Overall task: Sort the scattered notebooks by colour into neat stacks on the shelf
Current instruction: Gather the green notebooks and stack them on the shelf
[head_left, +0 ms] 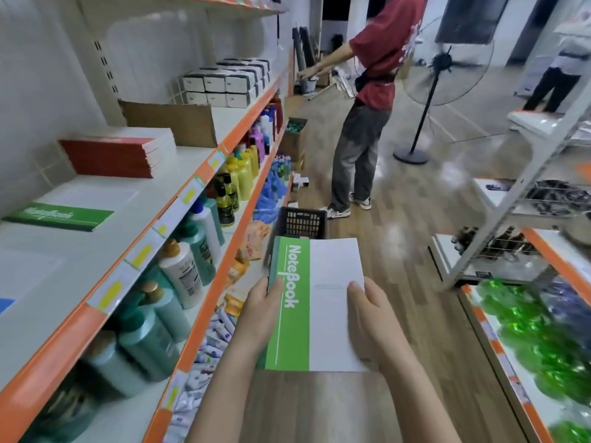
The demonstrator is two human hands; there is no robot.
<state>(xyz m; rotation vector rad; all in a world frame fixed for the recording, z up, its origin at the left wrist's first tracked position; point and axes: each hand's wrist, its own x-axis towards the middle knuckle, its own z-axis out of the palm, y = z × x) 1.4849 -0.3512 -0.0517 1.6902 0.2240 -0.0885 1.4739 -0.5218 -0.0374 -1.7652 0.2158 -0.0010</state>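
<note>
I hold a green-and-white notebook (319,302) flat in front of me over the aisle floor. My left hand (259,314) grips its green spine edge, thumb on top. My right hand (372,314) grips its white right side. More green notebooks seem to lie under the top one. On the white shelf (96,251) to my left lies another green notebook (60,216), flat and alone. Farther along the same shelf sits a neat stack of red notebooks (118,155). A blue corner (4,304) shows at the shelf's left edge.
A brown cardboard sheet (172,123) and white boxes (227,81) stand farther along the shelf. Bottles (182,273) fill the lower shelves. A black crate (302,222) sits on the floor ahead. A person in a red shirt (374,100) and a standing fan (444,75) occupy the aisle.
</note>
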